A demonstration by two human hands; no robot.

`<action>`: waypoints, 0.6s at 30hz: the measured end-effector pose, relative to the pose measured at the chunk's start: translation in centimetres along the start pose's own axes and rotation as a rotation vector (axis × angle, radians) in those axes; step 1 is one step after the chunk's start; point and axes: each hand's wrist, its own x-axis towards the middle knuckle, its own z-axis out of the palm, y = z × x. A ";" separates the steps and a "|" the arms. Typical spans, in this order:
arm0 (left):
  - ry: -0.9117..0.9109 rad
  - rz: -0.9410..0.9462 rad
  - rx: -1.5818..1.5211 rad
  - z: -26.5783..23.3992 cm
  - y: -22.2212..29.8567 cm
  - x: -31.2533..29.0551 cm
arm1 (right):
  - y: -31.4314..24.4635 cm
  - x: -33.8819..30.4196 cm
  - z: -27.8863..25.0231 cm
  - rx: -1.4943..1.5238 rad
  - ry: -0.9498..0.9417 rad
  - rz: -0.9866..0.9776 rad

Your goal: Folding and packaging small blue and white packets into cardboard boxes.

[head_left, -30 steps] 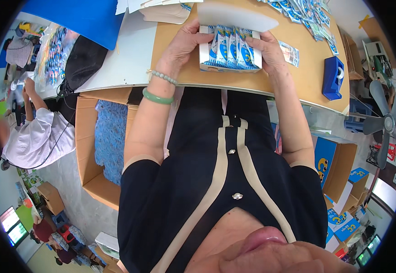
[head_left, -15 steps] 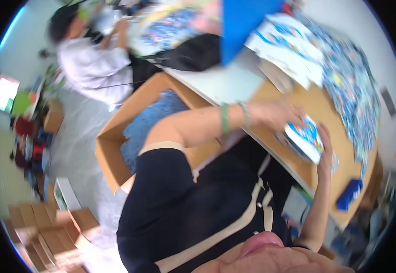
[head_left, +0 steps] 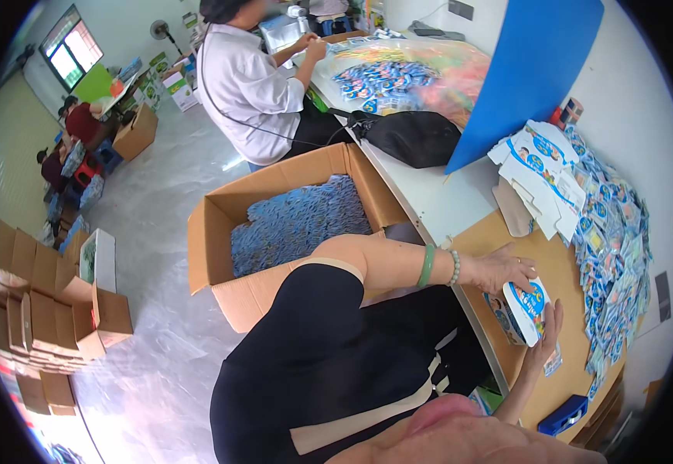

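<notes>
A small white and blue printed carton [head_left: 528, 311] sits at the near edge of the tan board on the table, between my two hands. My left hand [head_left: 502, 269], on the arm with a green bangle and a bead bracelet, grips its far left end with the fingers over the top. My right hand [head_left: 543, 339] cups the carton's near right side, thumb and fingers against it. The carton's printed side wall shows below its top panel. One small blue packet [head_left: 553, 362] lies beside my right hand.
A heap of blue packets [head_left: 611, 247] runs along the right. Flat printed cartons [head_left: 541, 166] lie beyond, near a blue divider [head_left: 529, 77]. A blue tape dispenser [head_left: 563, 415] stands near right. Left, a large cardboard box [head_left: 251, 305] holds many packets; a co-worker [head_left: 251, 85] sits beyond.
The whole view has swung, so things sit lower and farther right in the picture, and the blur is gone. My left hand has settled onto the carton's end; my right hand stays on its side.
</notes>
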 end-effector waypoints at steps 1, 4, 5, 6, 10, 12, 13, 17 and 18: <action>-0.012 0.018 0.023 -0.1 0.1 0.0 | -0.3 -0.1 -0.4 0.000 -0.007 -0.014; 0.016 0.226 -0.059 1.4 -2.2 -0.4 | -3.0 -0.3 -1.1 -0.114 -0.217 0.026; 0.020 0.342 -0.103 1.8 -2.8 -0.2 | -3.7 -0.2 -1.2 -0.116 -0.228 0.008; 0.036 0.332 -0.099 2.0 -2.9 0.1 | -4.3 -0.3 -1.4 -0.134 -0.252 0.010; -0.053 0.243 -0.108 2.2 -2.3 0.4 | -5.2 -0.3 -2.6 -0.226 -0.331 -0.034; 0.132 0.407 0.100 2.2 -1.9 -0.1 | -5.4 -0.2 -3.1 -0.332 -0.376 -0.128; 0.223 0.484 0.211 2.1 -1.8 -0.5 | -5.5 0.0 -2.8 -0.326 -0.383 -0.138; 0.185 0.428 0.248 3.0 -1.7 -1.0 | -6.3 0.2 -1.7 -0.529 -0.338 -0.113; 0.187 0.424 0.247 3.1 -1.6 -1.2 | -6.0 0.1 -1.6 -0.488 -0.319 -0.121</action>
